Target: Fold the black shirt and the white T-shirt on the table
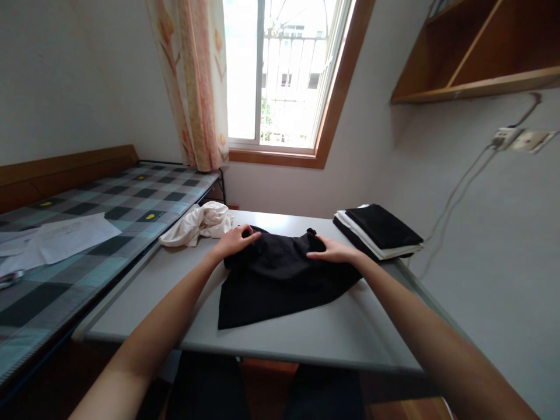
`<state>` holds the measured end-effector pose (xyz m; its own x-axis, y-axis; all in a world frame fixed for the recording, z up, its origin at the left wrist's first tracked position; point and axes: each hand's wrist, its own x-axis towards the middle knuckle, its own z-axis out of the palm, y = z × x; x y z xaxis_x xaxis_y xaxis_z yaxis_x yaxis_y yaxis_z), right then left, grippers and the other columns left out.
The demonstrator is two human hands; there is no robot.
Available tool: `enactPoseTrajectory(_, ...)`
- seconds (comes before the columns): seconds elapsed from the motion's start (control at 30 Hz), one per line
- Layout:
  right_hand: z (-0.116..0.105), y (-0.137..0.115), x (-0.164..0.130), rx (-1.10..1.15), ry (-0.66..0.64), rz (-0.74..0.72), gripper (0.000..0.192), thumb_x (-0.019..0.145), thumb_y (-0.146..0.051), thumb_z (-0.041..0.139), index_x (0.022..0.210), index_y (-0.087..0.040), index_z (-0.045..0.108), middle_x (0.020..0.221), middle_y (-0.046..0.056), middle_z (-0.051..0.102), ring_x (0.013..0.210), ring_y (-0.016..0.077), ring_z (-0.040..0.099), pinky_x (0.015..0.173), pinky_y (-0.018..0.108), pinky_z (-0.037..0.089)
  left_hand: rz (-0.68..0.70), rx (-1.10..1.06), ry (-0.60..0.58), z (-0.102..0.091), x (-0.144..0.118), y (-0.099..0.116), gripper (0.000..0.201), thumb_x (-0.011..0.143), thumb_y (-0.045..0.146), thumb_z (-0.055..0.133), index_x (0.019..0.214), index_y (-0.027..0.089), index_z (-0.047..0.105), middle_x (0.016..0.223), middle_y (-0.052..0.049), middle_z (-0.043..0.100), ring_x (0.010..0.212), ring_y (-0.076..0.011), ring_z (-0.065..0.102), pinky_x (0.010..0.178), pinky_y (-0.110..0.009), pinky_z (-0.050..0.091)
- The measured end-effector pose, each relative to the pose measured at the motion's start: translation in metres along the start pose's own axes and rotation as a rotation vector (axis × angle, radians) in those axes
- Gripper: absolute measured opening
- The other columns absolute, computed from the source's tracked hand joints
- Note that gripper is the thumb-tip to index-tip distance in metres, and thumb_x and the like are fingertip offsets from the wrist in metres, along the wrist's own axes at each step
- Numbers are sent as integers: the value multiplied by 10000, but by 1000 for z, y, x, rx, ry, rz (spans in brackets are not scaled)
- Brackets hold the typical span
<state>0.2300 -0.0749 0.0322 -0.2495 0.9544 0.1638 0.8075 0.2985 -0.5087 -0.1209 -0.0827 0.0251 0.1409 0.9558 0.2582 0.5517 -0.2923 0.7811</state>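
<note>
A black garment [280,286] lies on the white table [153,303], its far part bunched up and its near part spread towards the front edge. Whether it is a shirt or another piece of clothing cannot be made out. My left hand [237,240] grips its far left part, thumb and fingers curled round the cloth. At the far right part, my right hand [336,249] has hold of a raised fold between thumb and fingers. Some fingertips of both hands are hidden in the dark fabric.
A crumpled white cloth [199,224] lies at the table's back left. Folded black and white clothes [380,227] are stacked at the back right, near the wall. A checked bed [100,204] with papers [65,236] adjoins the left side. Cables [459,189] hang from a socket.
</note>
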Motion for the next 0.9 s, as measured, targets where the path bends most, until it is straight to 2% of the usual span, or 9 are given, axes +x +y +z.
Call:
enactPoseTrajectory(0.07,9,-7,-4,-156,-106,81,551,620,-355,834,1129,-198,691,1091,121,723,987,294,670,836,342,510,76,264,-160,8,-8,3,712,643,638,729,1225,238,640,1133,-102,685,1086,-328,609,937,-417,462)
enactPoseTrajectory(0.13,17,-15,-4,-187,-73,124,372,753,-271,715,1118,-206,686,1093,117,723,1017,289,664,867,354,490,119,423,-299,16,-14,6,1029,595,698,743,1467,260,418,1375,-147,558,1278,-385,488,1049,-492,375)
enactPoseTrajectory(0.27,36,-36,1,255,-26,28,177,833,-261,605,973,-183,680,970,87,738,910,241,678,811,337,508,175,356,-436,31,-23,13,1275,569,654,795,1576,273,112,1500,-174,425,1364,-418,392,1108,-548,283)
enactPoseTrajectory(0.4,54,-65,-4,778,-173,-9,345,789,-445,666,1016,-185,669,847,37,734,743,195,668,664,301,524,313,-7,-487,47,-31,19,1261,623,518,818,1578,268,34,1543,-148,367,1369,-349,415,1110,-456,343)
enactPoseTrajectory(0.53,58,-85,-12,862,-171,-57,391,776,-527,673,949,-178,708,860,42,734,775,183,661,697,297,521,327,-247,-442,48,-27,20,902,692,349,736,1492,210,342,1417,-115,516,1234,-285,540,1053,-389,418)
enactPoseTrajectory(0.6,55,-85,-13,840,-39,-86,397,792,-538,653,954,-180,710,915,55,736,825,186,661,733,306,519,272,-284,-362,38,-20,21,732,681,286,683,1379,188,486,1286,-85,609,1131,-256,593,1016,-374,446)
enactPoseTrajectory(0.67,47,-77,-13,793,106,-107,408,788,-549,653,956,-181,706,935,68,733,839,193,662,746,321,520,212,-298,-184,22,-12,22,679,645,237,651,1313,185,539,1205,-68,643,1070,-237,614,989,-362,466)
enactPoseTrajectory(0.77,30,-57,-15,666,226,-130,413,779,-563,655,925,-180,707,924,88,731,820,204,667,737,344,523,145,-265,200,-11,1,26,700,608,176,625,1303,206,541,1167,-52,631,1057,-226,615,990,-367,476)
enactPoseTrajectory(0.9,3,-24,-24,516,307,-120,409,796,-569,629,898,-181,711,927,104,739,813,215,677,743,361,529,140,13,695,-69,14,40,657,564,158,712,1210,226,607,1236,-49,497,1218,-247,513,1122,-383,381)
